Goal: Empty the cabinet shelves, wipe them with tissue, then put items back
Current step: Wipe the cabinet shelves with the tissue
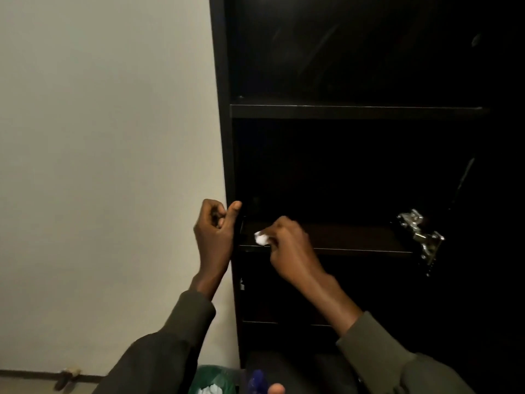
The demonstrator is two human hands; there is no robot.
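A tall black cabinet (pixel 224 137) stands open against a pale wall. Its upper shelf (pixel 355 110) and middle shelf (pixel 355 240) look bare. My right hand (pixel 287 245) grips a small wad of white tissue (pixel 261 238) and presses it on the left front part of the middle shelf. My left hand (pixel 216 226) is raised beside the cabinet's left side panel, fingers curled and holding nothing, with the thumb touching the panel's front edge.
A shiny metal door hinge (pixel 420 231) sticks out at the right end of the middle shelf. Below, near my arms, sit a green bag (pixel 213 379) with white scraps and a blue object (pixel 257 379). A small brown object (pixel 66 378) lies by the skirting.
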